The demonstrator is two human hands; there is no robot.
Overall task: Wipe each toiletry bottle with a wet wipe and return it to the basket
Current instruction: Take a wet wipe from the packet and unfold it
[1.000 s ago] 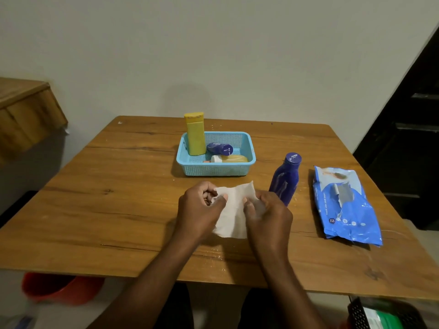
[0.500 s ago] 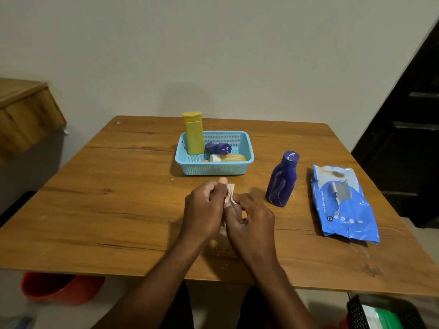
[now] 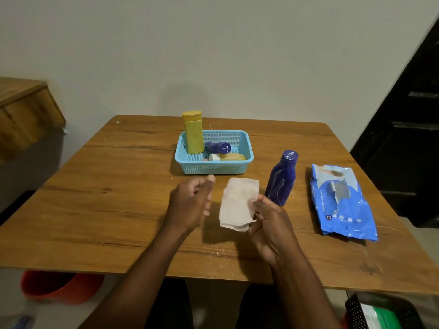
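My right hand (image 3: 268, 219) pinches a folded white wet wipe (image 3: 236, 204) above the table. My left hand (image 3: 190, 203) hovers just left of the wipe, fingers loosely curled, holding nothing. A dark blue bottle (image 3: 281, 179) stands upright on the table just right of the wipe. The light blue basket (image 3: 213, 167) behind holds an upright yellow bottle (image 3: 193, 132), a small dark blue bottle (image 3: 217, 147) lying down and an orange bottle with a white cap (image 3: 229, 157) lying down.
A blue pack of wet wipes (image 3: 342, 200) lies at the right on the wooden table (image 3: 107, 198). A red bucket (image 3: 59, 287) sits on the floor at the left, a black crate (image 3: 380, 312) at the lower right.
Both hands held the wipe and pressed it folded together. Now my left hand has let go and moved left, while my right hand holds the folded wipe alone.
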